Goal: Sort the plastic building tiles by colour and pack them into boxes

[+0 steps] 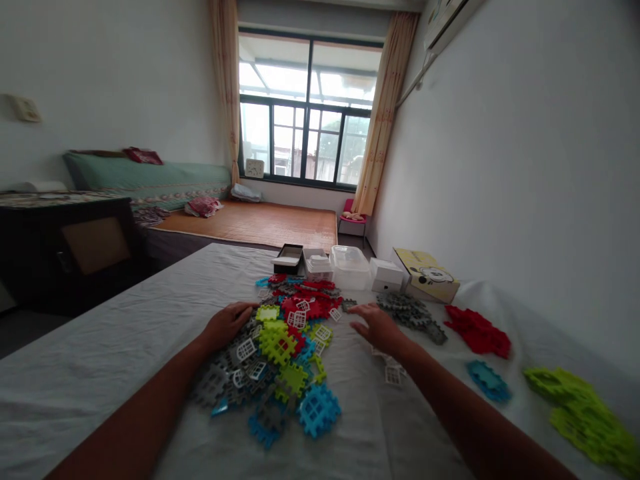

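Observation:
A heap of flat interlocking plastic tiles lies on the white cloth between my hands, with lime tiles (277, 341), red tiles (310, 307), grey tiles (213, 381) and a blue tile (319, 410). Small white window-frame pieces (245, 349) are scattered over it. My left hand (227, 325) rests at the heap's left edge, fingers stretched toward the tiles and nothing visibly held. On the other side my right hand (375, 325) is open, thumb and fingers apart. Its fingertips are close to a small grey tile (349, 305); whether they touch it I cannot tell.
Sorted to the right are a grey pile (410, 316), red pile (479, 332), blue tile (489, 381) and lime pile (583, 413). White window frames (393, 375) lie under my right forearm. Behind stand a black box (289, 259), clear tub (350, 267), white box (386, 275) and yellow box (427, 275).

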`<action>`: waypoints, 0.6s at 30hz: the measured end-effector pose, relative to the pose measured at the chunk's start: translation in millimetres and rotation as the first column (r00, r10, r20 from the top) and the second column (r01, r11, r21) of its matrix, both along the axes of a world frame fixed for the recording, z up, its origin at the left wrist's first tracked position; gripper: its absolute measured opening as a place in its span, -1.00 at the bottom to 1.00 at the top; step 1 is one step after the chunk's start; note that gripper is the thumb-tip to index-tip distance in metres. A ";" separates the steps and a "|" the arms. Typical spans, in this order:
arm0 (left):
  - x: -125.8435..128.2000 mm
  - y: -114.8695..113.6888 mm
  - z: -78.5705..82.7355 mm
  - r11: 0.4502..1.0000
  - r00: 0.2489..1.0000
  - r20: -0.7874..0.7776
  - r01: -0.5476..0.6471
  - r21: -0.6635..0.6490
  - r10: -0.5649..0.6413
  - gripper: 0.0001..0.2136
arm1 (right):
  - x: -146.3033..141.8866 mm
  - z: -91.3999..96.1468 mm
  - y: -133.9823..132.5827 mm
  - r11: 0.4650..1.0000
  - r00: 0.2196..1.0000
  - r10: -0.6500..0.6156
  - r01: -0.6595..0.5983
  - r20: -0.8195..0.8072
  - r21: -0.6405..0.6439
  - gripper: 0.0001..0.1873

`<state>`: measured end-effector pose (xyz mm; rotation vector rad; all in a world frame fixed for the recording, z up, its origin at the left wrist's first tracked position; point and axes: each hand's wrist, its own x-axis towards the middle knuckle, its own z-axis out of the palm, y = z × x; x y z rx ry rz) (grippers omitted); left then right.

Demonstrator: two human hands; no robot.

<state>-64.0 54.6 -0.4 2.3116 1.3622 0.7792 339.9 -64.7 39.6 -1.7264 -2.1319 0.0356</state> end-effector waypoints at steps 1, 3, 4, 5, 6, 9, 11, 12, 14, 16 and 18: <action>-0.3 -0.2 0.1 1.000 1.000 0.000 0.002 0.002 -0.002 -0.52 | -20.9 -3.8 5.2 0.999 0.999 0.036 -0.036 0.010 -0.026 -0.65; -0.7 -0.5 0.1 1.000 1.000 0.002 0.005 0.012 -0.005 -0.52 | -50.0 -12.3 15.5 0.998 0.999 0.035 -0.034 0.034 -0.051 -0.63; -0.9 -0.7 0.1 1.000 1.000 0.002 0.006 0.019 -0.006 -0.53 | -58.9 -16.2 20.8 0.998 0.999 0.016 -0.013 0.042 -0.055 -0.61; -0.9 -0.8 0.0 1.000 1.000 0.002 0.005 0.026 -0.005 -0.53 | -64.6 -19.6 25.9 0.998 0.999 -0.005 0.007 0.046 -0.057 -0.60; -1.0 -0.8 0.0 1.000 1.000 -0.002 0.006 0.031 -0.006 -0.53 | -68.0 -22.0 30.5 0.998 0.999 -0.021 0.024 0.047 -0.060 -0.60; -1.1 -0.4 -0.5 0.999 1.000 -0.016 0.008 0.033 -0.007 -0.54 | -67.1 -23.0 36.6 0.996 0.997 -0.053 0.057 0.054 -0.074 -0.65; -1.1 0.2 -1.1 0.999 1.000 -0.020 0.014 0.034 -0.014 -0.55 | -57.9 -17.9 31.7 0.993 0.996 -0.064 0.070 0.064 -0.094 -0.70; -1.1 0.4 -1.4 0.999 1.000 -0.022 0.015 0.036 -0.014 -0.55 | -50.4 -13.8 26.6 0.992 0.995 -0.070 0.077 0.071 -0.104 -0.71; -0.8 0.6 -1.8 0.999 1.000 -0.027 0.009 0.040 -0.008 -0.55 | -30.7 -4.0 13.2 0.988 0.993 -0.080 0.090 0.087 -0.123 -0.73; -0.1 0.1 -1.4 0.999 0.999 -0.033 0.000 0.041 0.002 -0.54 | -9.6 5.7 -0.9 0.983 0.992 -0.069 0.085 0.105 -0.163 -0.74; 0.6 -0.9 -0.4 0.999 0.999 -0.036 -0.007 0.041 0.008 -0.54 | 3.8 12.4 -12.1 0.979 0.988 -0.079 0.102 0.130 -0.179 -0.76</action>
